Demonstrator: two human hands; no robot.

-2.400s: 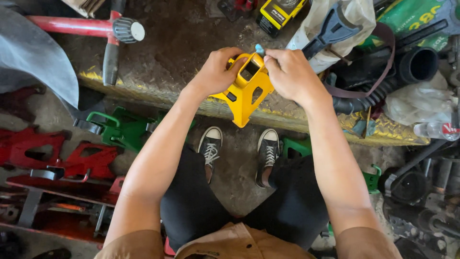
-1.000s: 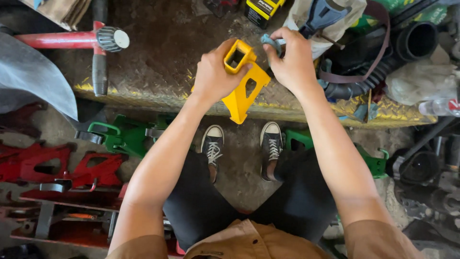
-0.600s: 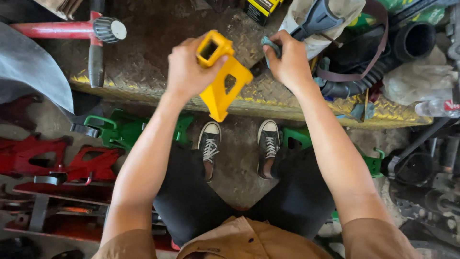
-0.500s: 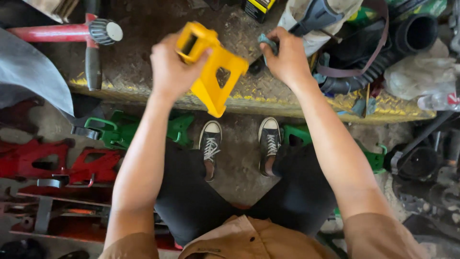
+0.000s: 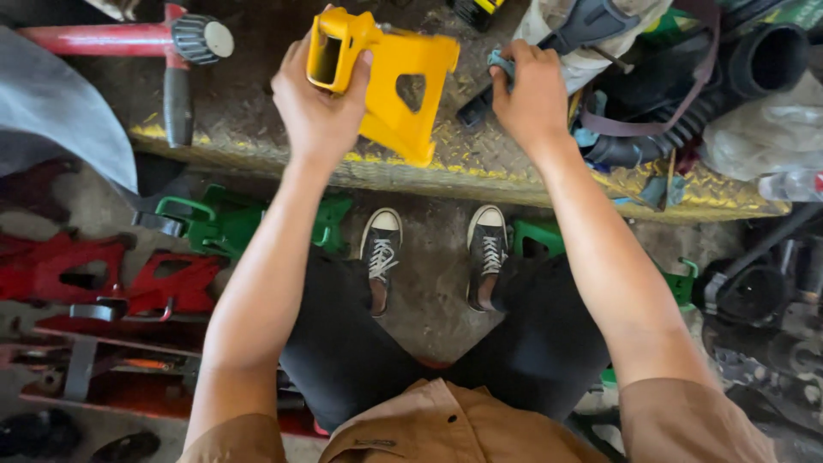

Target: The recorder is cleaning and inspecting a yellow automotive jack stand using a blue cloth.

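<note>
My left hand [image 5: 321, 107] grips the hollow top of a yellow metal jack-stand frame [image 5: 403, 86] and holds it tilted over a dirty checker-plate platform [image 5: 480, 167]. The frame has a triangular cut-out in its side. To the right, my right hand [image 5: 531, 90] is closed around a small grey-blue object [image 5: 500, 62], with a dark handle right beside it. The two hands are apart.
A red tool with a ribbed knob [image 5: 201, 39] lies at the left of the platform. Black ribbed hoses [image 5: 729, 81] and straps pile at the right. Green stands [image 5: 231, 225] and red stands [image 5: 103, 274] lie on the floor beside my shoes [image 5: 381, 257].
My left hand has carried the yellow frame up and to the left, away from my right hand. My right hand let go of the frame and stays on the platform with the small object.
</note>
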